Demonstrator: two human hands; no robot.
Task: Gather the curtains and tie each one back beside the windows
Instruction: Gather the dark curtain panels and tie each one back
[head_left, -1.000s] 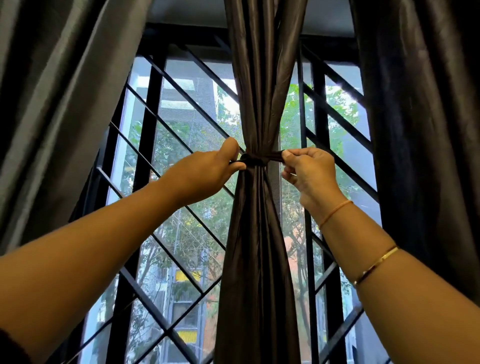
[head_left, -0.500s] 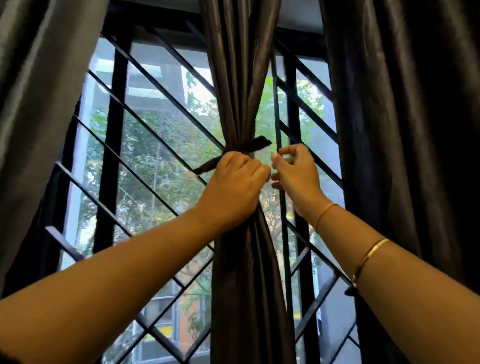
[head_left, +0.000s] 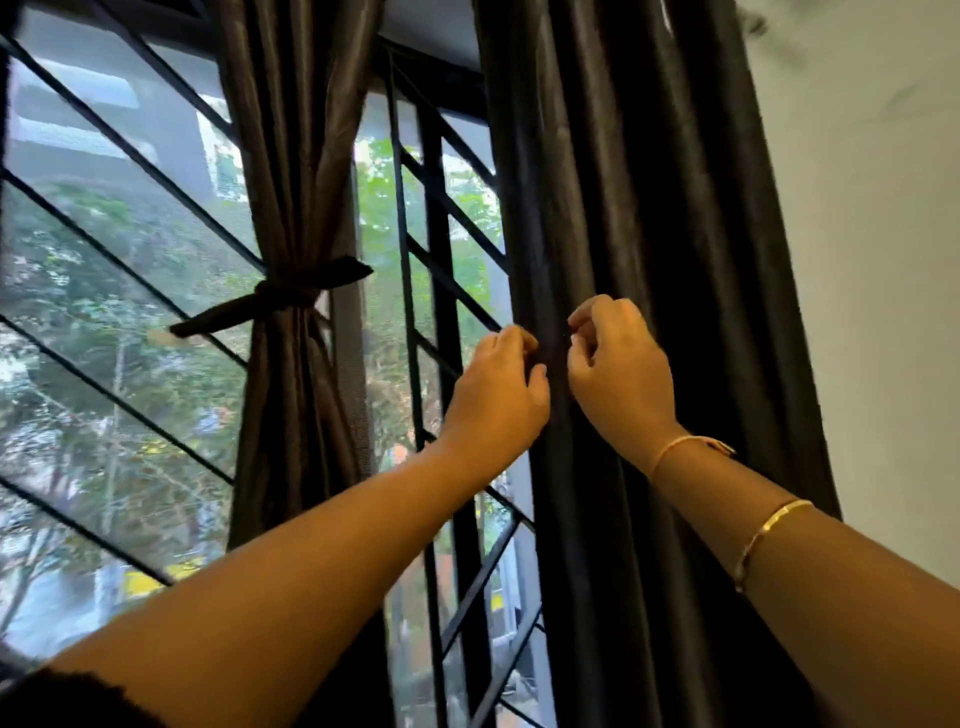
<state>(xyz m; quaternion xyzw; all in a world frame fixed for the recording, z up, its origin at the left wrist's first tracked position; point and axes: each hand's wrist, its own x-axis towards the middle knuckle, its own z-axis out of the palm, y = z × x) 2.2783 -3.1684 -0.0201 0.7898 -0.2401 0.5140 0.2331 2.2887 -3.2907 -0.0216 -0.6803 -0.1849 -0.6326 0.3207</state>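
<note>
The loose curtain (head_left: 649, 208) is hanging untied at 2 o'clock. Left hand (head_left: 496, 395) and right hand (head_left: 621, 379) are curling narrowly against one fold; grip unclear. At 9 o'clock, a tie (head_left: 280, 301) is cinching the gathered curtain (head_left: 296, 156).

A big glass window (head_left: 104, 249) is filling the left side, and soft daylight is coming in through it. Black metal bars (head_left: 440, 291) are crossing the glass, some standing straight up and some slanting. Outside, green leafy trees (head_left: 384, 208) are showing, with a tall grey building (head_left: 156, 119) rising behind them. A plain white wall (head_left: 872, 260) is standing on the right.
</note>
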